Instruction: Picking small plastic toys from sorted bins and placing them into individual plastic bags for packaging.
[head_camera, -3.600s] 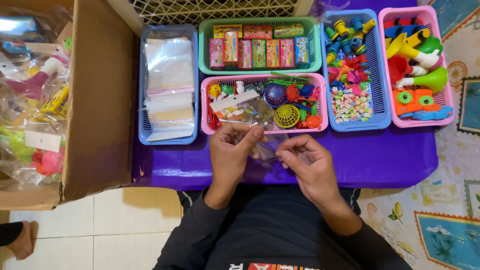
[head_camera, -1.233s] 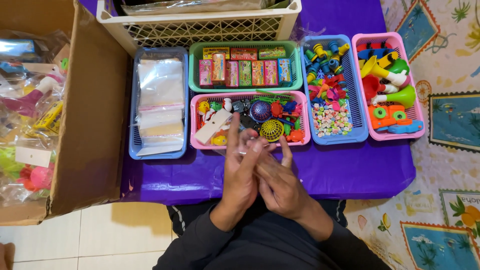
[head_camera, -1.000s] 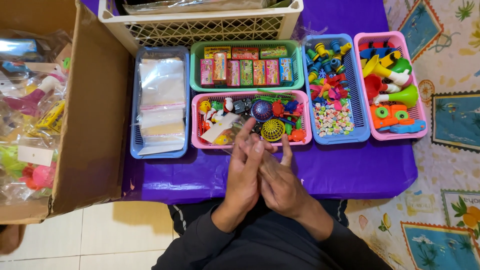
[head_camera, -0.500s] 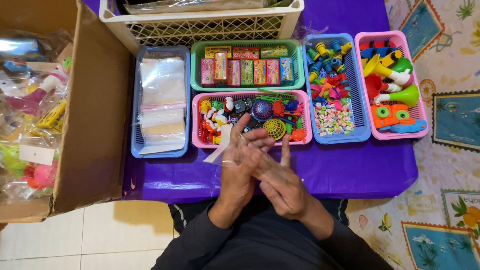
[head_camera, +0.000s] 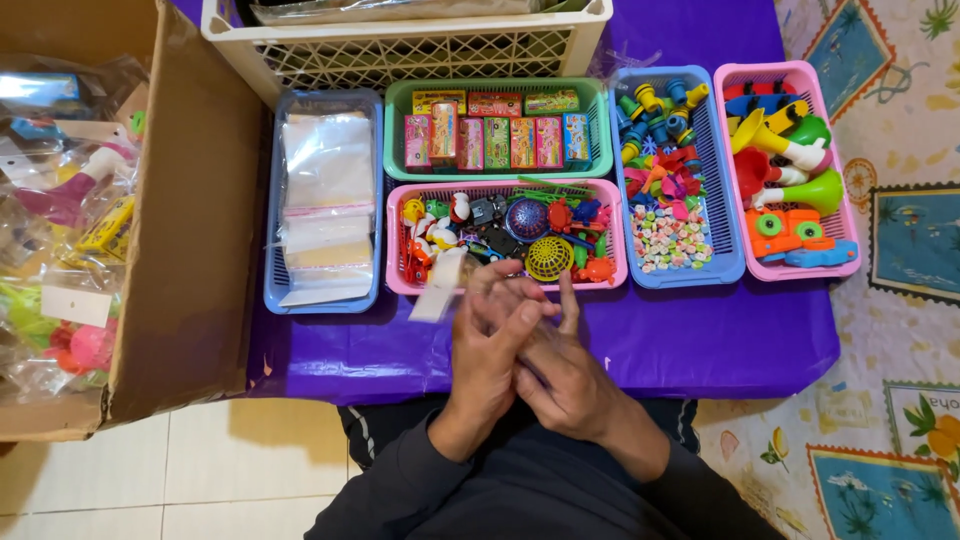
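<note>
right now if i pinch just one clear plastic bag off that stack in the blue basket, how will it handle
The clear plastic bags look thin and crinkled in the blue basket, so one will probably be floppy and nearly weightless. Their glossy surfaces suggest they slide, so a neighbour may cling and lift too. Lying flat, it should neither roll nor tip.

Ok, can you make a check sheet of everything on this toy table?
Surface: purple table cover, bare at the front.
Job's things: clear small bag with white card top, pressed between left hand and right hand.
Clutter: pink basket of mixed toys, green basket of small boxes, blue basket of clear bags, two more toy baskets at the right.
Hands: both closed around the bag.
Cables: nothing seen.
Surroundings: cardboard box, white crate, tiled floor.
</note>
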